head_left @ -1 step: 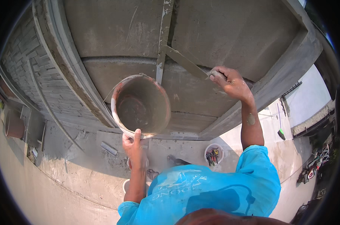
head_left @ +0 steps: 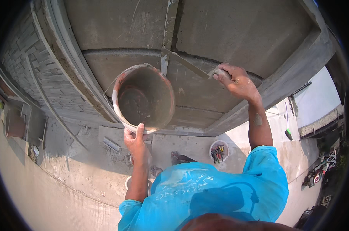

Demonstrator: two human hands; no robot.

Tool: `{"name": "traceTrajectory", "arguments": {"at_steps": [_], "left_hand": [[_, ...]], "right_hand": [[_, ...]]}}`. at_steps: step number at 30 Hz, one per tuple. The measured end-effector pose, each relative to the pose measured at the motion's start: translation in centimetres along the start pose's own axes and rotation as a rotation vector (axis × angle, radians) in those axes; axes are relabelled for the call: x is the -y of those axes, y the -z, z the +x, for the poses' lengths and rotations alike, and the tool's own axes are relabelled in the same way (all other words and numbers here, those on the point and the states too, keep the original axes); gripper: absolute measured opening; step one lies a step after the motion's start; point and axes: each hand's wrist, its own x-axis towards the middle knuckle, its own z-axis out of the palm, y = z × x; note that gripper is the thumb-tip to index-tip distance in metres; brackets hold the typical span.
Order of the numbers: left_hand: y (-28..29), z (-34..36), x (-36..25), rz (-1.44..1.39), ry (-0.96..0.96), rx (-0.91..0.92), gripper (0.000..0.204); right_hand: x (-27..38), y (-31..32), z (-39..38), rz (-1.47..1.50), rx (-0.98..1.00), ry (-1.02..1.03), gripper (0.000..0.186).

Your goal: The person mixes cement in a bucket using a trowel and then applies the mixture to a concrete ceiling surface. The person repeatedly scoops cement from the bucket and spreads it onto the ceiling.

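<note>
My left hand (head_left: pixel 134 139) grips the near rim of a mortar-smeared bucket (head_left: pixel 161 94), thumb over the edge. The bucket tilts so that its inside shows, with grey residue at the bottom. In my right hand (head_left: pixel 238 81), the fingers are closed round the handle of a trowel (head_left: pixel 191 66) with a long, thin blade. Its tip meets a pale vertical strip (head_left: pixel 169 25) on the grey rendered wall (head_left: pixel 224 29), close to where a horizontal groove crosses. The bucket hangs in front of the wall, left of the trowel.
Stone-patterned wall cladding (head_left: pixel 24 50) stands at the left. On the floor are a tub of hand tools (head_left: pixel 219 151) and a short metal piece (head_left: pixel 111 144). Farther right lies a broom with a green head (head_left: pixel 288 134). A concrete ledge (head_left: pixel 294 69) juts along the wall's right side.
The trowel tip has slid down along the vertical strip to the level of the groove. My left hand still holds the bucket, and the view has shifted slightly.
</note>
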Motion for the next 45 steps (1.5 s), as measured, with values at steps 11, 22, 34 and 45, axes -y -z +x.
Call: {"name": "traceTrajectory", "arguments": {"at_steps": [11, 22, 34, 45], "left_hand": [[-0.8, 1.5, 1.1, 0.127, -0.482, 0.158, 0.024], [-1.2, -1.0, 3.2, 0.251, -0.528, 0.166, 0.020], [0.8, -0.7, 5.1, -0.072, 0.085, -0.127, 0.029], [3.5, -7.2, 16.3, -0.094, 0.271, -0.482, 0.032]], "right_hand": [[4.5, -12.0, 0.3, -0.248, 0.303, 0.031, 0.034], [2.5, -19.1, 2.2, -0.462, -0.395, 0.330, 0.024], [-4.8, -17.8, -1.2, -0.231, -0.281, 0.081, 0.026], [-15.2, -23.6, -2.2, -0.232, -0.113, 0.435, 0.034]]}}
